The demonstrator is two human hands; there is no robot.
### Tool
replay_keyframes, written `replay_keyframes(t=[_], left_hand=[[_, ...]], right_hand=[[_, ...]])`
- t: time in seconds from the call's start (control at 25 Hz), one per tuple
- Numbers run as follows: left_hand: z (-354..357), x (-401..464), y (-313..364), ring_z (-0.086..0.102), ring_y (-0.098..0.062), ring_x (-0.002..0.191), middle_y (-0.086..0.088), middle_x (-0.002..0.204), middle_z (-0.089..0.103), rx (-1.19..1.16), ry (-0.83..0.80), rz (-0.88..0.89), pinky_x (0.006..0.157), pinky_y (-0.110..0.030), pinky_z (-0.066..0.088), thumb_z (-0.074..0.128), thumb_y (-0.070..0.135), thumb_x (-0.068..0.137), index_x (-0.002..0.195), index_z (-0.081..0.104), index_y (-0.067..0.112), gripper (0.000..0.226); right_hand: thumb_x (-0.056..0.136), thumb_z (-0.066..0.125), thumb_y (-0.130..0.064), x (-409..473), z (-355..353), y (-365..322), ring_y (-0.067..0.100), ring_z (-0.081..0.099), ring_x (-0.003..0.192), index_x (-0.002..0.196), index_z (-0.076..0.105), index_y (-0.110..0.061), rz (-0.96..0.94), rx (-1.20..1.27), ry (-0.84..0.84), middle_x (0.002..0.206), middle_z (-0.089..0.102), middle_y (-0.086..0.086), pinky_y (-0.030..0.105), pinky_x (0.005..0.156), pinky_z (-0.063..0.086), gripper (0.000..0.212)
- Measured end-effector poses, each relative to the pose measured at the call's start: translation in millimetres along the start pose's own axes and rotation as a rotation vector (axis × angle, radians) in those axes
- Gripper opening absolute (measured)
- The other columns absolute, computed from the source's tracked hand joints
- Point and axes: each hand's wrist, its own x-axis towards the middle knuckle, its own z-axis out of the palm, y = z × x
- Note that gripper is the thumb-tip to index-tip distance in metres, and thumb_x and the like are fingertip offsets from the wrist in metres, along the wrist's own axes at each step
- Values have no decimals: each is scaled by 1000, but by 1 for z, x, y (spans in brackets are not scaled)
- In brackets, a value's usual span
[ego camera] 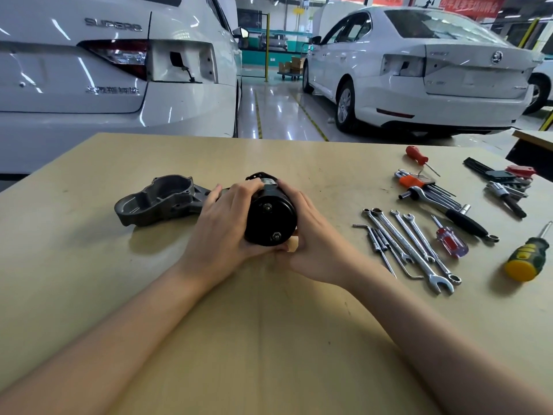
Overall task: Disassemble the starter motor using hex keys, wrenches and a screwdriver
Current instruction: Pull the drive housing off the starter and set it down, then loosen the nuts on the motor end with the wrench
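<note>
Left hand (223, 226): gripping the black starter motor (270, 218) from its left side.
Right hand (311, 238): cupping the motor's right side.
Housing (161, 199): lying on the surface (269, 324), left.

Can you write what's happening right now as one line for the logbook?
step: starter teardown | left hand and right hand: both grip black motor body | grey housing: off, on table | wrenches: untouched

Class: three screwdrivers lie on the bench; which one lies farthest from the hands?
The yellow-and-green-handled screwdriver, at the bench's right edge; both red-handled ones lie closer.
</note>
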Motion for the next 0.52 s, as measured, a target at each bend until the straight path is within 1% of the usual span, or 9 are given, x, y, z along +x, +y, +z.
replay_keyframes(t=[0.08,0.12,0.24,0.32,0.4,0.48,0.52], left_hand=[[0,0,-2,40,-16,112,-17,122,58,-39,-22,-2,94,-68,40,75,60,62,125,44,0,93],[0,0,-3,39,-15,114,-18,126,56,-51,-33,7,96,-68,39,75,58,63,125,41,3,90],[0,-1,-8,36,-16,120,-19,132,51,-49,-55,44,100,-63,37,68,57,68,121,34,16,75],[1,-1,-10,37,-17,121,-18,132,50,-27,-71,64,102,-60,36,66,60,71,121,33,17,74],[1,-1,-12,38,-17,124,-16,133,49,4,-94,80,105,-57,34,61,59,75,125,33,16,72],[2,-2,-13,39,-18,126,-14,135,50,37,-105,88,106,-56,35,56,61,76,128,34,15,73],[2,-2,-13,40,-18,125,-13,135,51,54,-97,86,105,-56,36,56,62,77,129,36,13,75]], right_hand=[[70,70,-2,0,0,0,14,28,138,150,11,-11,4,-9,8,151,24,4,19,108,28,100],[70,71,-3,0,0,-1,14,27,139,150,11,-10,2,-10,10,151,24,4,19,109,27,101],[71,74,-4,0,-1,-1,14,26,139,150,12,-9,8,-4,8,151,24,5,19,109,27,101],[71,74,-6,0,-1,-1,14,28,138,150,12,-10,9,-12,19,150,25,4,18,107,29,101],[71,75,-7,0,-2,0,13,28,137,150,11,-10,-5,-26,11,151,24,3,14,104,28,102],[71,73,-7,0,-6,2,10,29,134,151,6,-12,-27,-57,-46,152,20,0,5,98,29,105],[71,71,-6,1,-10,4,10,33,130,152,3,-16,-26,-78,-75,151,19,-3,5,93,33,106]])
